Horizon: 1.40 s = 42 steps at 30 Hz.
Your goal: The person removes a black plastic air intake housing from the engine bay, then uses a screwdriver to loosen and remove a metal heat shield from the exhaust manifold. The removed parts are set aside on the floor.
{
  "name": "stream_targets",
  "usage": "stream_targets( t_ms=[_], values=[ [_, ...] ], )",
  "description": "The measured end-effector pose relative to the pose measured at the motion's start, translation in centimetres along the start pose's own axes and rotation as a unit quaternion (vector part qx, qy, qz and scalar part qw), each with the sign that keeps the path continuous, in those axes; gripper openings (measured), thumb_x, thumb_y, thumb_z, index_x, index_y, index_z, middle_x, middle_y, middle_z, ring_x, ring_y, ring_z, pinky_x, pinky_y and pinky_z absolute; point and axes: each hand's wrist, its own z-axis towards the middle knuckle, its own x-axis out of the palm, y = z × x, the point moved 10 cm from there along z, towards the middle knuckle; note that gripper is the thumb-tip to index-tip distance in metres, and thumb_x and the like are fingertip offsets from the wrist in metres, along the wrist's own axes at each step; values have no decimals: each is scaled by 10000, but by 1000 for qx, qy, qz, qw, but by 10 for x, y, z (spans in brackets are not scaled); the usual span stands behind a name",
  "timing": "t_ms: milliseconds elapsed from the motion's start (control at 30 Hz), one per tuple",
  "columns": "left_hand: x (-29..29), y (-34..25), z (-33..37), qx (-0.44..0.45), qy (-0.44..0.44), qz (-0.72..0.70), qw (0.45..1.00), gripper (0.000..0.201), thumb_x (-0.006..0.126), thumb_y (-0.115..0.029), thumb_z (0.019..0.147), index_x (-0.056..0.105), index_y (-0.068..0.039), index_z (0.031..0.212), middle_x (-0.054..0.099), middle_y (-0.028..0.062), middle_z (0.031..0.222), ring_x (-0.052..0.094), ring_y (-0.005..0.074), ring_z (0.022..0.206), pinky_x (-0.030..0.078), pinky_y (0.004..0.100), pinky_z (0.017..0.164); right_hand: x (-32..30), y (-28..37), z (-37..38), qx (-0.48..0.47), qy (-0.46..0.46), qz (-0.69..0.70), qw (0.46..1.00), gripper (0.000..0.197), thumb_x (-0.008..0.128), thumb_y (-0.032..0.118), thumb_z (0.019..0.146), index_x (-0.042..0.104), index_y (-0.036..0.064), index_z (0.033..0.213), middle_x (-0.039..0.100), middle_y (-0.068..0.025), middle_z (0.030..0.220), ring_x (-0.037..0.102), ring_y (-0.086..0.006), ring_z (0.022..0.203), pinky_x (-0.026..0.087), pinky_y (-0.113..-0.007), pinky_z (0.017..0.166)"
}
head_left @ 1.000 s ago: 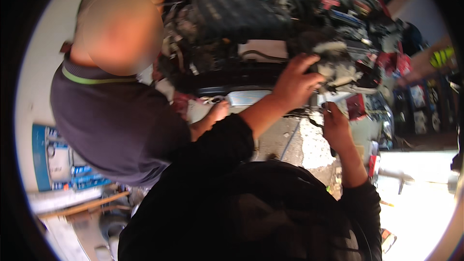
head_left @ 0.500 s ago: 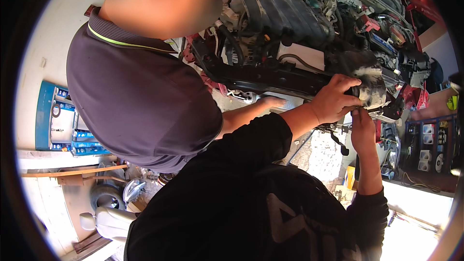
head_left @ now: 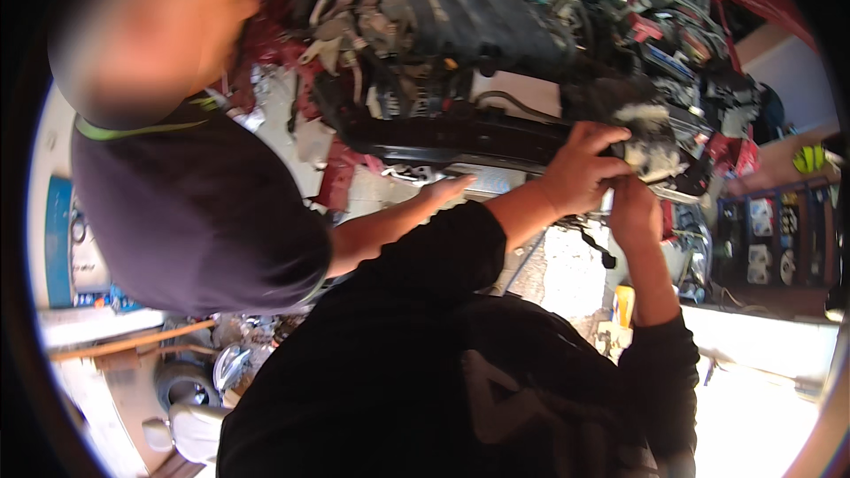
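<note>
My left hand (head_left: 580, 170) is closed at the right end of the black front crossbar (head_left: 460, 137) of an opened car. Its thumb and forefinger grip the near side of a dirty whitish and black part (head_left: 651, 155), whose exact kind I cannot make out. Just below, my right hand (head_left: 636, 212) has its fingers bent and pressed together against the underside of that part. Whatever those fingertips pinch is hidden. The two hands nearly touch.
A co-worker in a dark polo (head_left: 186, 212) stands close on my left, one forearm (head_left: 398, 217) reaching below the crossbar. Behind the bar lies the engine with its ribbed black cover (head_left: 478, 13). A dark shelf rack (head_left: 775, 248) stands at the right; a tyre (head_left: 188, 387) lies lower left.
The whole view has shifted, and the scene sits further left and is blurred. The co-worker's head and shoulder have moved away to the left. Both my hands stay at the same part.
</note>
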Motion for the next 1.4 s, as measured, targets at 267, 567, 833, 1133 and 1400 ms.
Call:
stream_targets(
  t_ms=[267,567,833,1133,1400],
  values=[
    [0,-1,4,9,11,15,1000,394,919,-16,766,905,-184,1122,697,82,1563,616,391,1372,555,486,1154,-5,10,-8,70,-8,38,997,447,488,404,1195,710,21,1137,791,-344,1136,747,-589,1090,573,-690,943],
    [-6,5,8,-34,83,-4,996,673,946,-50,814,702,-131,1436,615,162,1631,577,461,1456,540,528,1188,5,-4,-2,-40,-8,211,977,307,672,253,1104,666,-45,1031,730,-324,947,706,-537,916,560,-563,825],
    [-39,-44,-19,-36,64,25,997,475,901,-66,849,709,-68,1284,636,215,1504,605,478,1354,528,557,1136,-1,-45,-75,11,0,268,963,234,653,162,1046,751,-46,1089,782,-294,995,774,-469,957,605,-501,865],
    [63,13,-283,-315,613,-195,698,598,910,-385,993,728,-55,1458,818,165,1338,792,280,1238,618,427,1053,71,-159,-303,306,11,305,901,244,639,179,1020,750,-5,1136,782,-307,1051,758,-522,1064,606,-577,934],
    [114,111,-427,-388,751,-91,527,485,855,-362,1069,761,7,1368,826,152,1252,781,234,1166,609,386,1024,104,-230,-470,480,-80,280,828,344,637,334,1128,675,-1,1058,759,-339,1040,725,-570,1049,573,-633,926]
  ],
)
